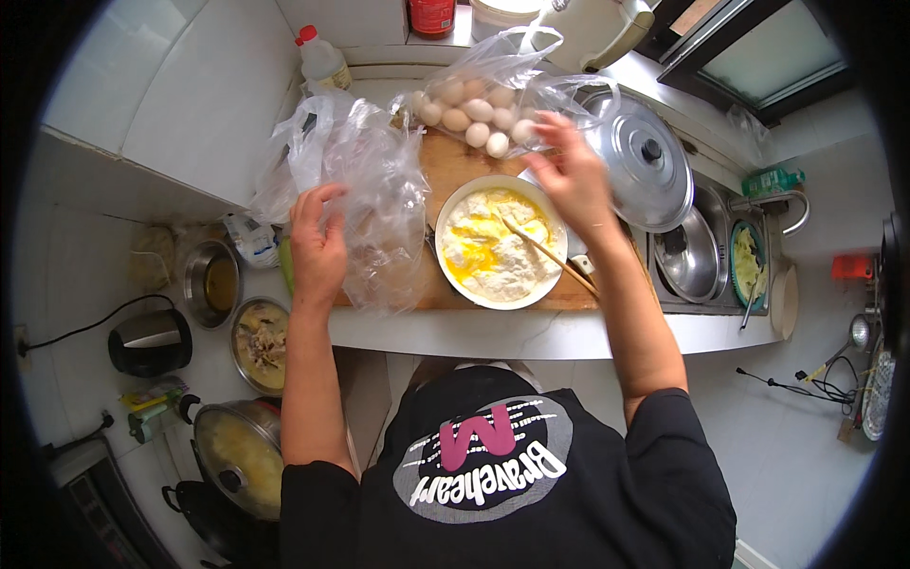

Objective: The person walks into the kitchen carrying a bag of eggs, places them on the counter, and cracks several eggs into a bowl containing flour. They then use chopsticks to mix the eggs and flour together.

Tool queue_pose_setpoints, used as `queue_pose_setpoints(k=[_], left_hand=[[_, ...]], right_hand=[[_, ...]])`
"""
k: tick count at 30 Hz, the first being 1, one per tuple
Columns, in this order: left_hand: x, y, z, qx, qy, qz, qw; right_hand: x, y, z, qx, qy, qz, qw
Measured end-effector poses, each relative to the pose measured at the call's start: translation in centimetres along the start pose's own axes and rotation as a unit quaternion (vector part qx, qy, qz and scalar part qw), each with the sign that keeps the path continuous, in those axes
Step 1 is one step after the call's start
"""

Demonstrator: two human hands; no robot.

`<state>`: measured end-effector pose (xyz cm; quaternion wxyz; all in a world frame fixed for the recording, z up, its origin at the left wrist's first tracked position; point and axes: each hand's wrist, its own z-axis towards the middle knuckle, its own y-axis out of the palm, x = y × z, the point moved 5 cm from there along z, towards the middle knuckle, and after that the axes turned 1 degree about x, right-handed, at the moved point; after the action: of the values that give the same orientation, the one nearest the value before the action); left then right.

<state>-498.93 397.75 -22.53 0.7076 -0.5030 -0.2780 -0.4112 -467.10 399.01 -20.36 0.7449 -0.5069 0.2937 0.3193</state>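
Note:
On a wooden cutting board point(444, 160) stands a white bowl point(490, 304) of flour with yellow beaten egg point(469, 257) over it. A pair of wooden chopsticks point(558, 263) leans in the mixture, ends past the rim. My left hand point(318, 238) is at the left edge of a crumpled clear plastic bag point(377, 206), fingers apart; contact is hard to tell. My right hand point(572, 174) is blurred, fingers spread, beside a clear bag of several eggs point(478, 110). Nothing shows in its grasp. A knife handle point(583, 266) lies partly hidden between the bowl and my right forearm.
A large steel lid point(647, 163) leans at right, near a sink with a steel basin point(686, 259) and a teal colander of greens point(746, 263). To the left are a steel bowl point(212, 284), a bowl of soup point(259, 348) and a lidded pot point(238, 455). A red-capped bottle point(323, 64) stands behind.

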Motion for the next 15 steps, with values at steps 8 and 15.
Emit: queue_pose_setpoints(k=[8,15], left_hand=[[1.0,-1.5,0.1,-0.093,0.06,0.04,0.993],[1.6,-3.3,-1.0,-0.126,0.143,0.252,0.949]], right_hand=[[-5.5,13.0,-3.7,-0.164,-0.05,0.029,0.985],[-6.6,10.5,-9.1,-0.174,-0.249,-0.075,0.95]])
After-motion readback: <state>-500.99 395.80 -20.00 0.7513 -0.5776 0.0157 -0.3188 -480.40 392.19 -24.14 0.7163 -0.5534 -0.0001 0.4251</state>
